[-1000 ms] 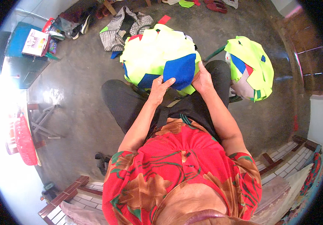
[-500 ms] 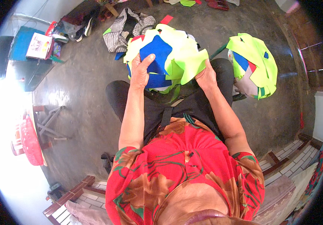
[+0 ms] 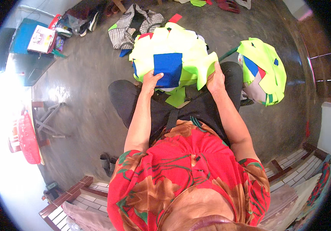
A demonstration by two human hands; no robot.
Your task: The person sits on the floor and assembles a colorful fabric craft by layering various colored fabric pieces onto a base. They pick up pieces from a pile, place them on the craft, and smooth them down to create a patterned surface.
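On lap: a heaped pile of neon yellow-green fabric pieces (image 3: 173, 50) sits across the seated person's knees, over black trousers (image 3: 134, 104).
Blue piece: a square blue fabric patch (image 3: 168, 69) lies flat on the near face of the pile, facing up.
Left hand: left hand (image 3: 150, 81) rests at the lower left corner of the blue patch, fingers bent and close together, thumb out along the patch's bottom edge; pinch on the cloth, cannot tell.
Right hand: right hand (image 3: 215, 79) is at the pile's right edge, fingers curled shut on a fold of yellow-green cloth.
Second pile: another bundle of neon yellow-green fabric with blue and red scraps (image 3: 263, 69) sits on the floor just beside the right knee, apart from the lap pile.
Floor: bare grey concrete floor (image 3: 88, 77); checked grey-and-white cloth (image 3: 129, 23) lies beyond the lap pile.
Left side: red plastic basket (image 3: 27, 136) near a small wooden stool (image 3: 48, 119), well apart from both hands.
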